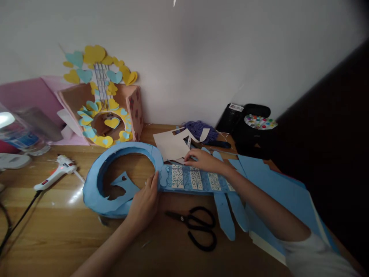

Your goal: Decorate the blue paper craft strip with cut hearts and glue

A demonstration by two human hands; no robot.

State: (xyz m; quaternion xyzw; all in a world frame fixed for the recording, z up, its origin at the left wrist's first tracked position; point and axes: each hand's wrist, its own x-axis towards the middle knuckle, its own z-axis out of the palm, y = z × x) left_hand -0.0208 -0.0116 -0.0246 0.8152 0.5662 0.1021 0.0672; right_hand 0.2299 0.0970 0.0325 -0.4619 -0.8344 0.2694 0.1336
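Observation:
A blue cardboard craft (95, 188) lies on the table, a round ring joined to a straight neck with white patterned paper strips (177, 176). My left hand (145, 202) is closed on the ring's right side, close to where it meets the neck. Reaching over the neck, my right hand (203, 159) has its fingers pinched together at the paper scraps behind it; what they hold, if anything, is hidden. A white paper sheet with cut edges (168, 143) lies just beyond those fingertips. Long blue strips (225, 215) stick out crosswise from under the neck.
Black-handled scissors (187, 221) lie in front of the neck. At left are a white glue gun (56, 173) with its cord and a plastic bottle (31, 142). Behind stand a heart-covered paper craft (105, 140) and purple yarn (201, 130). Blue sheets (271, 188) are stacked at right.

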